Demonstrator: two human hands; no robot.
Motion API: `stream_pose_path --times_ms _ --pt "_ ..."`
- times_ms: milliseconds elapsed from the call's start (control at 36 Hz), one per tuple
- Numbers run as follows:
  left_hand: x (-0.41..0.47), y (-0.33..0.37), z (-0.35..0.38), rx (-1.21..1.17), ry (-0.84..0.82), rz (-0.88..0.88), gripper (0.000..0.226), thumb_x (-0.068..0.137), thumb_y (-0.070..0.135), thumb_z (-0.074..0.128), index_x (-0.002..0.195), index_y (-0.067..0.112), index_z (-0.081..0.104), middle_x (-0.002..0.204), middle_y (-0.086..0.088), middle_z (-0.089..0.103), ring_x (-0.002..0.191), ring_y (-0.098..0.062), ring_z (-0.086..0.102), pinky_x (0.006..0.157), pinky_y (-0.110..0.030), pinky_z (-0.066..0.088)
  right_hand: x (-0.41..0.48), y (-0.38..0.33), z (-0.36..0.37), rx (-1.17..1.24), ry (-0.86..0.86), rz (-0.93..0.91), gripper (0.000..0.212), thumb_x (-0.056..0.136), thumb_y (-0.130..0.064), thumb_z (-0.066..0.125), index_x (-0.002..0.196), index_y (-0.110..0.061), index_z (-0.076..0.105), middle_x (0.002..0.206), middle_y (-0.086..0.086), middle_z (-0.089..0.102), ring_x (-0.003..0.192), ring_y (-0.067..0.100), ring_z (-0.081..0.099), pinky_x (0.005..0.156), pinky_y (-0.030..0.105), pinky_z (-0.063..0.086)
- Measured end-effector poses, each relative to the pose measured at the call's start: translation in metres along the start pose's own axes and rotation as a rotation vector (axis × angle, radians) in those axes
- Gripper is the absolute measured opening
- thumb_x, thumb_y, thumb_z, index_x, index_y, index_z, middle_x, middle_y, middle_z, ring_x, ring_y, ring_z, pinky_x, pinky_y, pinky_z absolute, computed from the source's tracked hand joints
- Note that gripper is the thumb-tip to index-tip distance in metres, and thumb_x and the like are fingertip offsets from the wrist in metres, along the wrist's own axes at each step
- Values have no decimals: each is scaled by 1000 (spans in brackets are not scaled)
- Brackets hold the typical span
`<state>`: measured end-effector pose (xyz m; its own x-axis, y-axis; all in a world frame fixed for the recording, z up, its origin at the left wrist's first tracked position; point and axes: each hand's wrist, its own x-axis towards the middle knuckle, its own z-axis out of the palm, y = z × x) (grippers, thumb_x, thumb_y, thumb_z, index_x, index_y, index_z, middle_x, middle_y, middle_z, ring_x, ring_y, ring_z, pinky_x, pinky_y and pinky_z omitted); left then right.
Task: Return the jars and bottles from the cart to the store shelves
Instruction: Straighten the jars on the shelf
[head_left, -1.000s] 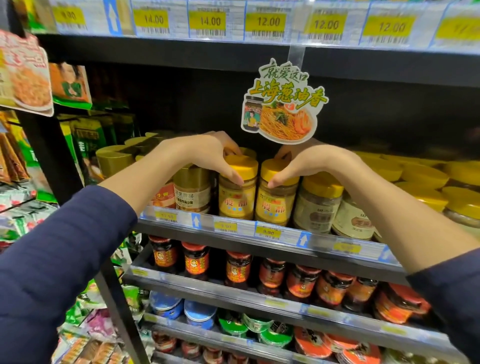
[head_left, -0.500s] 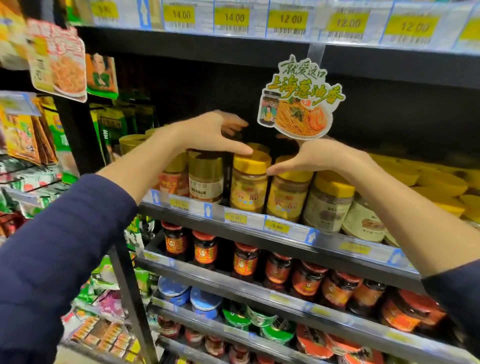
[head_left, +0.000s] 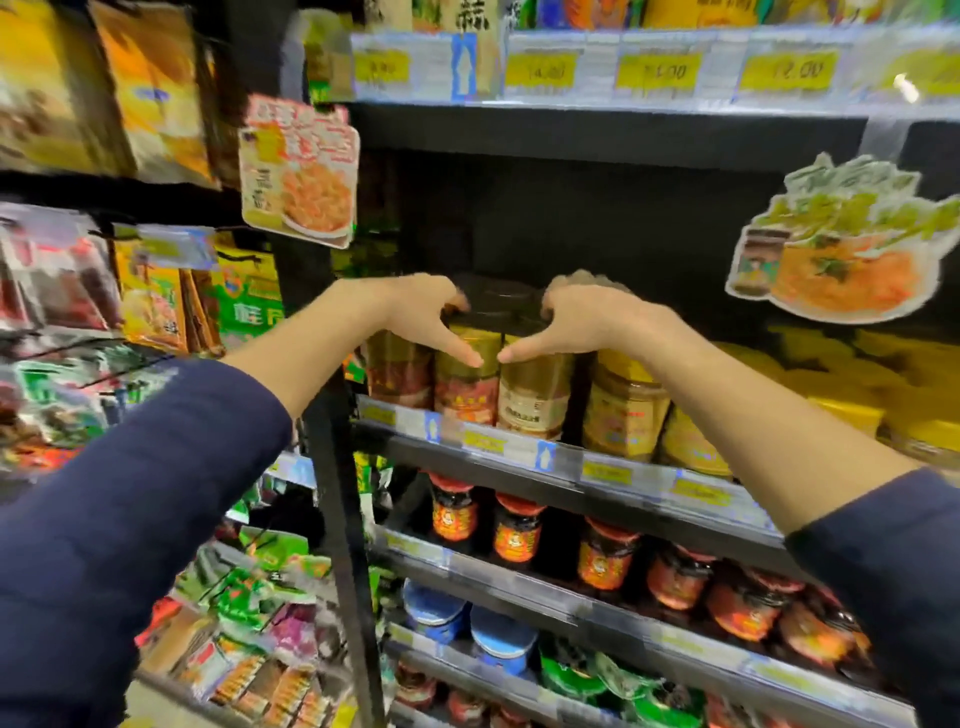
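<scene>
Navy sleeves (head_left: 130, 493) nearest. Left hand (head_left: 415, 317): thumb on the front, fingers curled over the lid, gripping red-label jar (head_left: 465, 397). Right hand (head_left: 582, 322): same grip on pale-label jar (head_left: 532, 402). Both jars upright, side by side at front of middle shelf (head_left: 493, 444). Yellow-lidded jars (head_left: 623, 415) just right.

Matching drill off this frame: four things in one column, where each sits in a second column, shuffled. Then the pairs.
1. left hand
2. right hand
3. red-lid jars
4. blue-lid tubs

A. one shelf below the hands
B. on the pale-label jar
C. beside the green-lid tubs
D. on the red-label jar

Pairs: 1-D, 2-B, 3-A, 4-C
</scene>
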<state>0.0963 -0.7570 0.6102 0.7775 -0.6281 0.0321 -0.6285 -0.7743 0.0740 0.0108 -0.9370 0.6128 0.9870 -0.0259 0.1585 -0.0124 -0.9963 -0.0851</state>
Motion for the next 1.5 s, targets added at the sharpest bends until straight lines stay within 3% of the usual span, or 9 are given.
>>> stream_pose_path --times_ms 56,111,194,500,639,889,1056,1306,1500 --pt "2 -1 2 -41 12 14 98 64 68 66 141 13 39 143 -4 45 128 -21 45 104 -32 40 0 -6 -4 -81 -8 18 91 65 -72 64 127 -7 47 128 14 50 115 31 49 79 31 39" --pt "4 -3 3 -85 15 22 94 67 63 69 141 13 39 142 -4 46 127 -21 47 101 -31 41 6 -8 -5 -87 -36 33 89 62 -73 65 120 -7 51 119 11 54 106 27 53 73 31 40" --pt "7 -4 2 -123 -2 34 92 67 60 71 141 14 39 141 -4 47 127 -21 47 100 -34 44 6 -12 -6 -43 -57 61 84 60 -68 70 119 -10 52 106 4 51 98 22 52 78 32 49" --pt "9 -4 -1 -33 -8 44 97 66 60 72 142 17 31 139 -6 46 125 -24 48 95 -35 47 3 -19 -13 -121 -95 0 74 70 -57 69 124 -8 57 125 6 52 97 15 48 75 25 44" --pt "9 -3 -3 -34 -52 40 99 64 59 74 142 18 29 142 -5 45 127 -25 47 98 -39 47 2 -17 -15 -143 -118 -14 74 73 -55 68 129 -10 53 132 5 46 112 21 51 79 25 44" --pt "8 0 -9 20 -86 45 92 69 54 74 142 18 32 142 -3 44 127 -25 46 92 -33 45 -3 -15 -10 -88 -93 -13 75 73 -53 69 133 -13 50 133 5 45 118 23 48 85 28 45" --pt "7 0 -7 11 -109 41 96 66 57 74 143 18 31 144 -3 42 128 -25 45 100 -44 46 -12 -12 -6 -19 -64 -14 70 77 -50 67 135 -15 48 135 6 47 123 23 46 96 34 45" --pt "-11 6 1 1 -41 98 90 82 49 64 149 16 15 153 -7 29 136 -26 35 108 -40 37 -31 -16 2 -88 18 -3 74 80 -49 65 141 -19 38 141 7 44 125 25 47 97 38 47" --pt "-46 20 16 33 176 253 82 87 41 61 149 12 16 156 -8 21 143 -22 22 116 -34 21 -64 -10 0 -108 68 9 76 80 -39 68 144 -19 32 142 8 41 128 25 43 102 40 44"
